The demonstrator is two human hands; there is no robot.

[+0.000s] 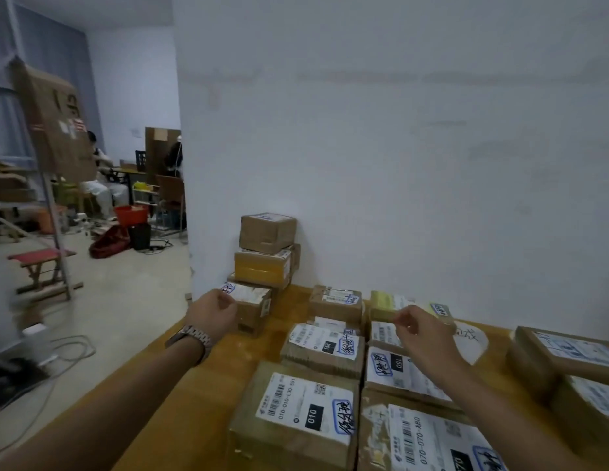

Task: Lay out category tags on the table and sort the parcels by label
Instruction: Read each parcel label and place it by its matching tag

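Sorting appears to be the step in hand, since most parcels are already grouped on the wooden table (208, 375) by their handwritten tags. The left hand (213, 312), with a metal watch (191, 339) on the wrist, is curled against the near corner of a small parcel (250, 305) at the table's far-left edge, its fingers closed loosely on that corner, where a blue-bordered tag (227, 288) is stuck. The right hand (420, 333) is raised above the middle rows with thumb and forefinger pressed together; whether anything is pinched between them cannot be told. Behind the small parcel, a stack of three boxes (266, 256) is set against the white wall (398, 130). Two columns of labelled parcels are counted in the middle, roughly four in each, with the nearest left one marked 010 (296, 413); two more parcels (568, 365) lie well apart at the right. A white paper sheet with writing (471, 339) lies between the groups, probably a category tag. The next move is judged to call for reading the small parcel's label and shifting it to its matching group.
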